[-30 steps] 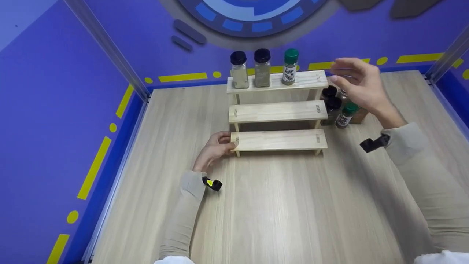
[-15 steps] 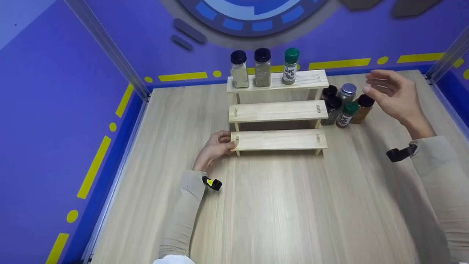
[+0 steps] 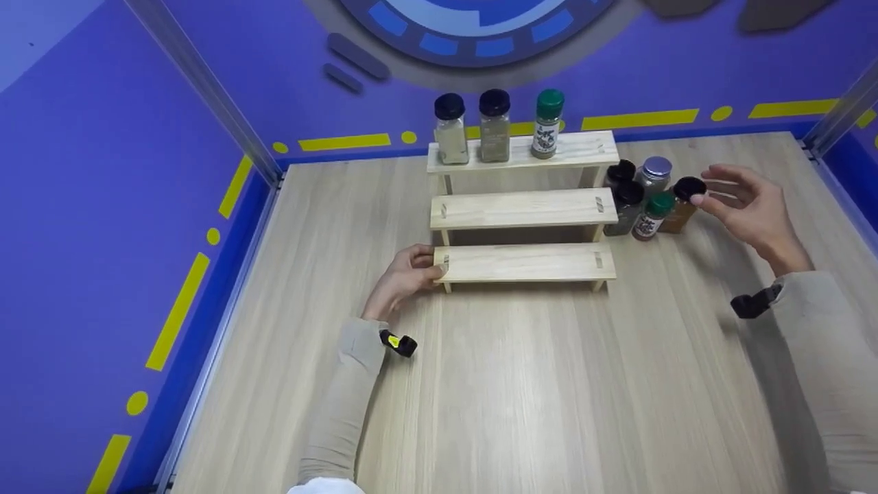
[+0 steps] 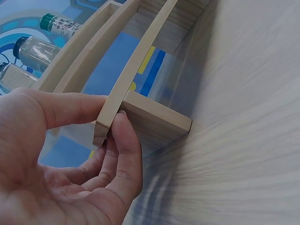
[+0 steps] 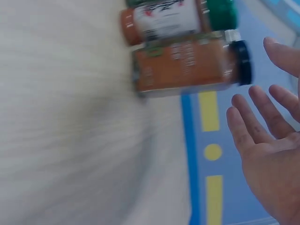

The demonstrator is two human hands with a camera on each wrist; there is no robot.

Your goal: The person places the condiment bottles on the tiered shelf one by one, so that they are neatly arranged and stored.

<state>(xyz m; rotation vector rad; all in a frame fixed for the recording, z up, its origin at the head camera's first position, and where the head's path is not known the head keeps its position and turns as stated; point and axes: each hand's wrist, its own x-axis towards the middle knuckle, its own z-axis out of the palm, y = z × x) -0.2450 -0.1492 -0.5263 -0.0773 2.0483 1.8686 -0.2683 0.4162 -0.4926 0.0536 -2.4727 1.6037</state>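
Observation:
A three-tier wooden shelf (image 3: 521, 264) stands on the table. My left hand (image 3: 403, 280) pinches the left end of its lowest board between thumb and fingers; the left wrist view shows the thumb on one face of the board (image 4: 133, 70) and fingers on the other. Close to a black-capped spice jar (image 3: 679, 213) with orange-brown contents is my right hand (image 3: 754, 209), its fingers spread and relaxed. In the right wrist view a gap shows between that hand and the orange-brown jar (image 5: 187, 65), which stands beside a green-capped jar (image 5: 168, 19).
On the top board stand two black-capped jars, one pale (image 3: 451, 140) and one greyish (image 3: 495, 137), and a green-capped jar (image 3: 547, 134). Right of the shelf cluster a silver-capped jar (image 3: 655, 175), a small green-capped jar (image 3: 648, 225) and dark-capped jars (image 3: 624, 213). A blue wall (image 3: 686, 82) closes the back.
My right hand has moved from beside the top board rightward, then down to the orange-brown jar. The left hand keeps its hold on the lowest board.

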